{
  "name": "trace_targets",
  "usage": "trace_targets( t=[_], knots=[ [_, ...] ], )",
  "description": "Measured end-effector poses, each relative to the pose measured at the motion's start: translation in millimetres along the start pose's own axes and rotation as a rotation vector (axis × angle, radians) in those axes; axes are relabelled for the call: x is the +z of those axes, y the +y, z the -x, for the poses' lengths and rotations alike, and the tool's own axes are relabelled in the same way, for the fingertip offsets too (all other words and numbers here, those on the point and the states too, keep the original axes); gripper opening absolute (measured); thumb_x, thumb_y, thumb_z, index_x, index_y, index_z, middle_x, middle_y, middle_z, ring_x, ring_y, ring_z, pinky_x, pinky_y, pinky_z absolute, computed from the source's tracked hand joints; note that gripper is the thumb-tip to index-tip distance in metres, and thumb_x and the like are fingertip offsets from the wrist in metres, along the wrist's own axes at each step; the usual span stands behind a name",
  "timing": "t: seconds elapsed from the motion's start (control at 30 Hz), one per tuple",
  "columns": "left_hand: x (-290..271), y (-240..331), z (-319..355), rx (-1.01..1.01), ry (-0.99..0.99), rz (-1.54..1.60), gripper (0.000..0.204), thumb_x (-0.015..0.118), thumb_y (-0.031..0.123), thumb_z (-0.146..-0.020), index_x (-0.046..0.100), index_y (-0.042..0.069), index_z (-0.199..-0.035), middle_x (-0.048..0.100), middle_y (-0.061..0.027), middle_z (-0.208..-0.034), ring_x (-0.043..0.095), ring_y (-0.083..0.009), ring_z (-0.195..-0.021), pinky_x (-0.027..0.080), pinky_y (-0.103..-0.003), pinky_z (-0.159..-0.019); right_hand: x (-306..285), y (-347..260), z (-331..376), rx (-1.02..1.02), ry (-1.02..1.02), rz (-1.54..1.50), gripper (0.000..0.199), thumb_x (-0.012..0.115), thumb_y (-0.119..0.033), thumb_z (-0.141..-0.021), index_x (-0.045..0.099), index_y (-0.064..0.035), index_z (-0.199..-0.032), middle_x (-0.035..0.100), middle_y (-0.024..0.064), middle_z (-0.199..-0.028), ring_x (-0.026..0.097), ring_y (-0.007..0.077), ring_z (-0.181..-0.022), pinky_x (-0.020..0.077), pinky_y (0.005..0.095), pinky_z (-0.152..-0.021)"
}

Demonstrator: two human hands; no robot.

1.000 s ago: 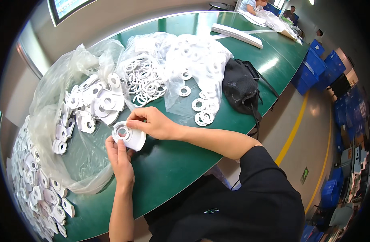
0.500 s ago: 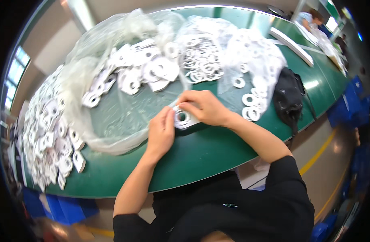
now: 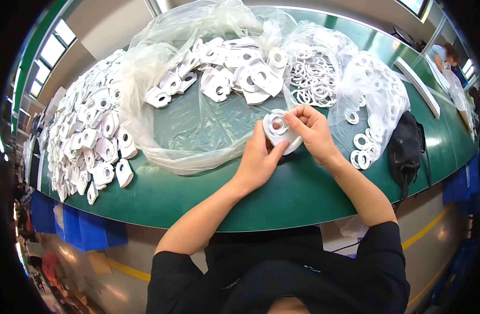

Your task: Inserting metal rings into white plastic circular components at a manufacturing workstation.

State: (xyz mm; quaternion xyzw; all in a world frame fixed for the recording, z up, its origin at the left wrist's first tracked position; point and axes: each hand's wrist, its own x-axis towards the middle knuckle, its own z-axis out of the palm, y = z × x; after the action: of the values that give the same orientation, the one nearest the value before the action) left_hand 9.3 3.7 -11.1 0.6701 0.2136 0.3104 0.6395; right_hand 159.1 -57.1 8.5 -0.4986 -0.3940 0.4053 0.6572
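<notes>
Between my two hands is a white plastic part (image 3: 290,140) with a flat body and a raised ring round a hole. My left hand (image 3: 256,162) is closed on its left and near edge, the thumb lying along the near side. My right hand (image 3: 316,135) pinches the ring's far right rim between thumb and fingers. Whether the ring is a separate piece cannot be made out. Just beyond the hands, similar white parts (image 3: 216,83) lie in an open clear plastic bag (image 3: 172,162). Several loose white rings (image 3: 361,149) spill from another bag to the right.
A large heap of white parts (image 3: 96,138) covers the left of the green table (image 3: 198,201). White rings (image 3: 313,78) fill a bag at the back. A black bag (image 3: 406,149) and a long white strip (image 3: 418,86) lie on the right. Another person (image 3: 443,56) sits far right.
The whole view has shifted, with the table's things now further right and higher. The part is turned in my hands; my left thumb has moved to its near side, my right fingers to its ring.
</notes>
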Motion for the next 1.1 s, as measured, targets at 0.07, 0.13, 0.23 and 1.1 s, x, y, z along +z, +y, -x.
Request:
trace_targets(
  t=[0.07,0.13,0.23,1.1],
  knots=[
    [0.6,-0.2,1.4,0.045,-0.030,-0.232,0.034,0.063,0.010,-0.087,0.040,0.000,-0.110,0.062,-0.0188,-0.089,0.065,-0.0273,-0.075,0.050,-0.034,-0.064,3.2,0.8,1.7,0.044,0.048,0.056,0.013,0.065,-0.013,-0.089,0.057,-0.0031,-0.088,0.065,0.0037,-0.083,0.057,0.0044,-0.068,0.0437,0.0180,-0.061],
    [-1.0,0.2,1.6,0.065,-0.042,-0.254,0.034,0.063,0.010,-0.087,0.040,0.000,-0.110,0.062,-0.0198,-0.090,0.065,-0.0291,-0.077,0.050,-0.036,-0.066,2.7,1.2,2.0,0.038,0.042,0.193,0.015,0.068,-0.013,-0.086,0.057,-0.0032,-0.088,0.065,0.0036,-0.083,0.057,0.0045,-0.068,0.0437,0.0182,-0.061],
    [-5.7,-0.2,1.1,0.106,-0.055,-0.300,0.033,0.062,0.009,-0.086,0.041,-0.001,-0.110,0.062,-0.0218,-0.093,0.065,-0.0327,-0.081,0.050,-0.038,-0.070,2.2,-1.7,2.4,0.020,0.021,0.466,0.021,0.075,-0.013,-0.079,0.057,-0.0035,-0.086,0.065,0.0034,-0.082,0.057,0.0049,-0.069,0.0439,0.0185,-0.060],
    [-338.4,120.1,-70.8,0.249,1.229,-0.332,0.057,0.058,0.011,-0.091,0.029,-0.007,-0.138,0.057,-0.0189,-0.115,0.063,-0.0253,-0.090,0.050,-0.032,-0.086,-20.5,1.6,-9.5,-0.038,-0.152,0.596,0.016,0.057,-0.009,-0.090,0.063,0.0010,-0.100,0.065,0.0029,-0.082,0.057,0.0067,-0.072,0.0452,0.0209,-0.065]
  ],
)
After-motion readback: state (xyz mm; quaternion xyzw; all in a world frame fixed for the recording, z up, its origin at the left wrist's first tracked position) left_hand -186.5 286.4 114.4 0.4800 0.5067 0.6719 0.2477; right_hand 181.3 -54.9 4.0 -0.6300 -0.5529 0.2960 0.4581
